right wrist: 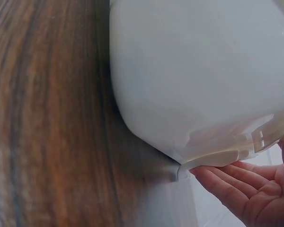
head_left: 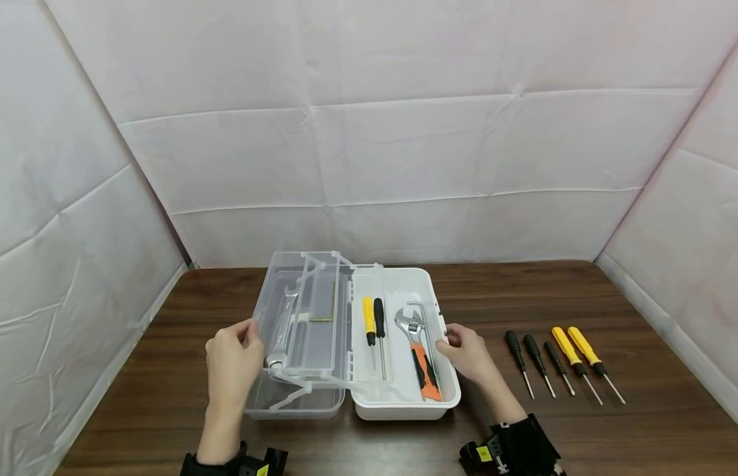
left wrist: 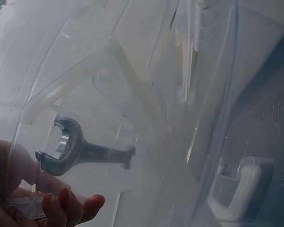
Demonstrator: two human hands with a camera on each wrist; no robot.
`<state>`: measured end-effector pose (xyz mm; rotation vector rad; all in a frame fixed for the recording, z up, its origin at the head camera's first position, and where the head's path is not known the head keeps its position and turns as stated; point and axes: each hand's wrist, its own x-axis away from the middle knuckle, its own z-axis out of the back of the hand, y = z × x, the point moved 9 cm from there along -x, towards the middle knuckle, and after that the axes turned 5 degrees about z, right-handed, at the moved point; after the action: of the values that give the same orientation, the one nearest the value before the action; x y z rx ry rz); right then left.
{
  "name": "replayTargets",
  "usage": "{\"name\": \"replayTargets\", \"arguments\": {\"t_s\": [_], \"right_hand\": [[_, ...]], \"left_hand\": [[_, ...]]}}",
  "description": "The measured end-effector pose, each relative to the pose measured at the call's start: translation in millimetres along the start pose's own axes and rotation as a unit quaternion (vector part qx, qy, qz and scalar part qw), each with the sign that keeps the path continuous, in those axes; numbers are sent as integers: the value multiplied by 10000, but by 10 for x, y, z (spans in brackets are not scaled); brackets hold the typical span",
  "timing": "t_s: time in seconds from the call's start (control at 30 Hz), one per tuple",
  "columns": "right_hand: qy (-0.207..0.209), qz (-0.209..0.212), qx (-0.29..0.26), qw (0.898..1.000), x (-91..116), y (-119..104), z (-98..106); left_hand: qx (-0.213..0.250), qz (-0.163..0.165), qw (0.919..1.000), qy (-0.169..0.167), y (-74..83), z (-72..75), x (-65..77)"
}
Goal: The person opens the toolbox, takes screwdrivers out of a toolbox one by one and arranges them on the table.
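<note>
A toolbox with a white base (head_left: 398, 413) lies open on the table, its clear lid (head_left: 303, 354) tilted up on the left side. My left hand (head_left: 233, 360) pinches the lid's outer edge between thumb and fingers. Through the lid shows an open-end wrench (left wrist: 71, 149). At the right rim of the base, my right hand (head_left: 466, 354) has its thumb over the edge and its fingers along the outside. Inside the base are a yellow screwdriver (head_left: 369, 320), a black screwdriver (head_left: 379, 320), an orange-handled adjustable wrench (head_left: 425, 370) and a hex key (head_left: 424, 317).
To the right of the toolbox, several screwdrivers lie in a row on the wooden table (head_left: 583, 443): black ones (head_left: 514, 347) nearer the box, yellow ones (head_left: 563, 344) farther out. White sheet walls (head_left: 398, 231) stand behind and at both sides.
</note>
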<state>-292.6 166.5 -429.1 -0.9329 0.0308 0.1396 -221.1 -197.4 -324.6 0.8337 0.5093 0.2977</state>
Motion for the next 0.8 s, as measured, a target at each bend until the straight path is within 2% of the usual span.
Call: {"name": "replayTargets", "arguments": {"t_s": [0.27, 0.43, 0.8], "right_hand": [[117, 56, 66, 9999, -2, -4, 15], [195, 3, 51, 9998, -8, 12, 13], [81, -123, -53, 9999, 6, 47, -42]], "left_hand": [[-50, 211, 9997, -143, -83, -47, -13], [-44, 259, 9996, -79, -87, -60, -25], [-114, 322, 9994, 29, -123, -75, -15]]}}
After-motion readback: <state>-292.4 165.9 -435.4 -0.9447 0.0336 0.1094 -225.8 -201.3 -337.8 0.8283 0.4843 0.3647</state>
